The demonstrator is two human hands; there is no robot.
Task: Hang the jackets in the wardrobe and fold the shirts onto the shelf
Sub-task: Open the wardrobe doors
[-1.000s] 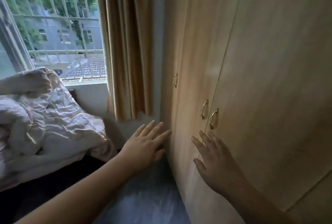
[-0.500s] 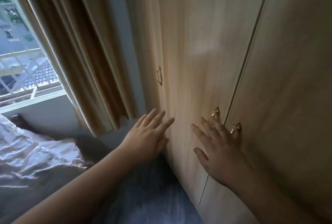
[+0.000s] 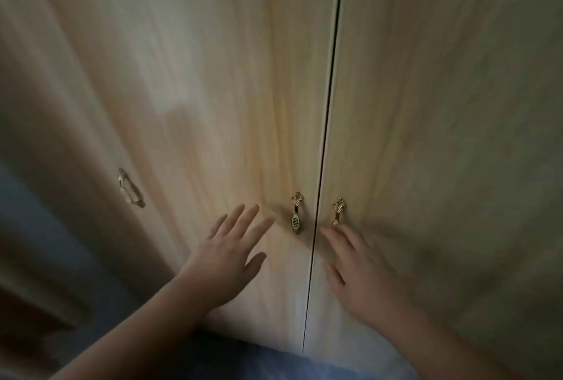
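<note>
Hands reach, fingers extended, toward closed wardrobe handles.

1. The wardrobe doors are faced in pale wood-grain laminate, smooth, with a soft sheen.
2. The handles are made of shiny gold-coloured metal; an oval, glossy inset is seen on one.
3. Blue cloth, matt, is seen below.

On my feed, a blue surface lies along the bottom edge of the view, blurred and partly in shadow. At far left I see a strip of grey-blue wall. Below it sits a dark brown shape that I cannot identify.
</note>
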